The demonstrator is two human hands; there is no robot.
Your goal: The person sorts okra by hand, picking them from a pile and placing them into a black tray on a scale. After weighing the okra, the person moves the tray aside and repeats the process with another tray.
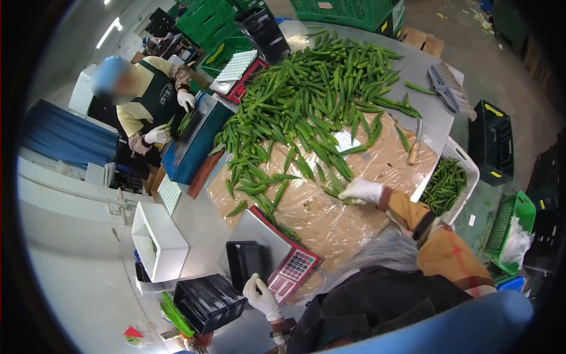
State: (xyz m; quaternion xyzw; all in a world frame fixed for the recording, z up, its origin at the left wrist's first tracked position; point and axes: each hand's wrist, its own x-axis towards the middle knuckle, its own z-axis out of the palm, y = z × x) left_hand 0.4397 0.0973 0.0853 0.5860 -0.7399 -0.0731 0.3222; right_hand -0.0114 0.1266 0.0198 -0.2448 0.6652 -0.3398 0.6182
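Note:
My right hand (364,192), in a white glove, is closed around okra (336,184) at the near edge of a large okra pile (318,82). How many pods it holds is hard to make out. My left hand (263,300), also gloved in white, is at the near end of a black plastic tray (243,262), its fingers bent together. Whatever those fingers may hold is hidden. The tray lies on the metal plate of a red digital scale (293,268). Loose pods lie just beyond the scale, on plastic-covered cardboard (354,227).
Stacked black trays (209,304) and a white bin (159,242) stand left. A brush (448,88) and a wooden-handled knife (414,146) lie right. Okra fills a white basket (469,162) beside the table. Across the table, a gloved co-worker (156,94) handles okra in a tray.

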